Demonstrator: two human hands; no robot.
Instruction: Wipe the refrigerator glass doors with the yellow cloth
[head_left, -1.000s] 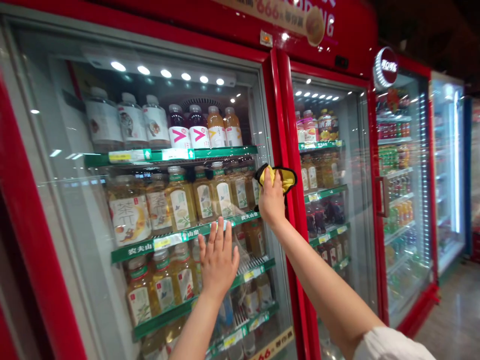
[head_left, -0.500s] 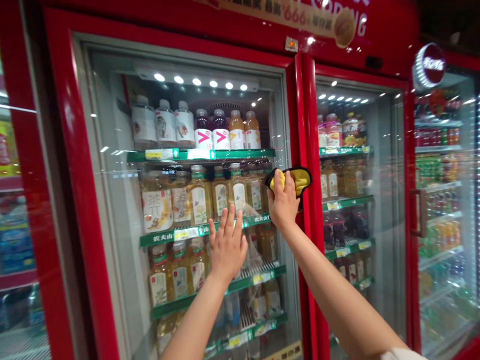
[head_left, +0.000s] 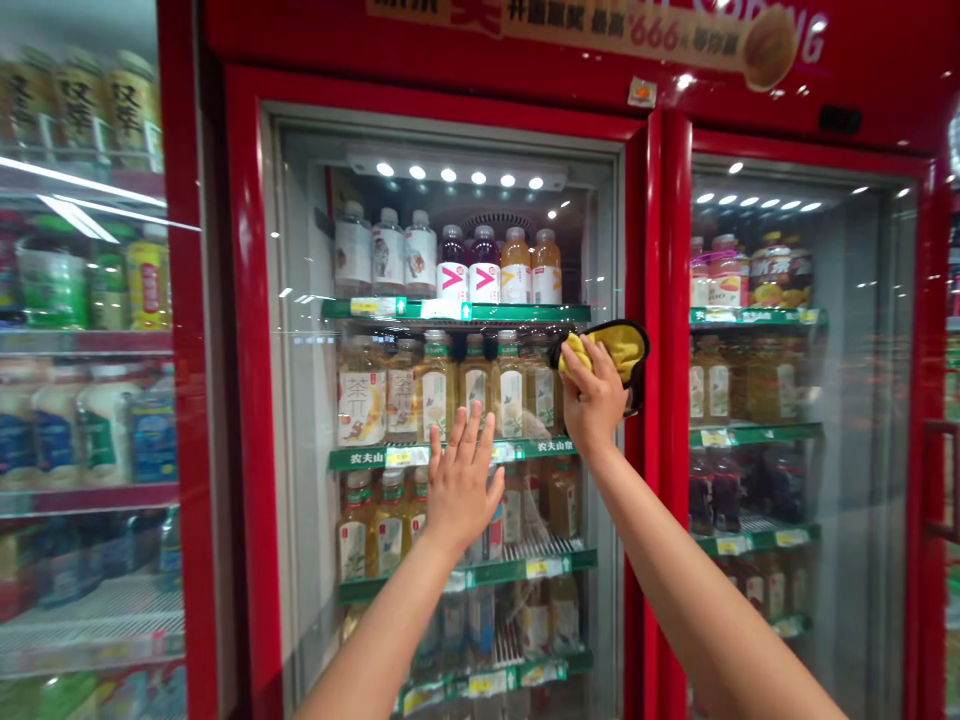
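My right hand (head_left: pixel 595 395) presses a yellow cleaning cloth (head_left: pixel 619 348) with a black edge against the right side of the glass door (head_left: pixel 300 400), close to the red frame. Its fingers are bent over the cloth, and part of the cloth is hidden beneath them. Lower and to the left, my left hand (head_left: pixel 461 490) has its fingers stretched and apart, palm toward the same glass; it holds nothing. Behind the glass, bottles of tea drink (head_left: pixel 511 385) stand on green-edged shelves.
A red door frame (head_left: pixel 251 400) surrounds the glass. To the right is a second fridge door (head_left: pixel 862 400) with a handle (head_left: pixel 941 480) at its far side. On the left, another cooler (head_left: pixel 90 345) holds bottles and cans. A printed banner (head_left: pixel 570 28) runs along the top.
The view has turned left, so more of the left cooler shows. Both hands stay near the glass, the right one still on the cloth, the left one still spread.
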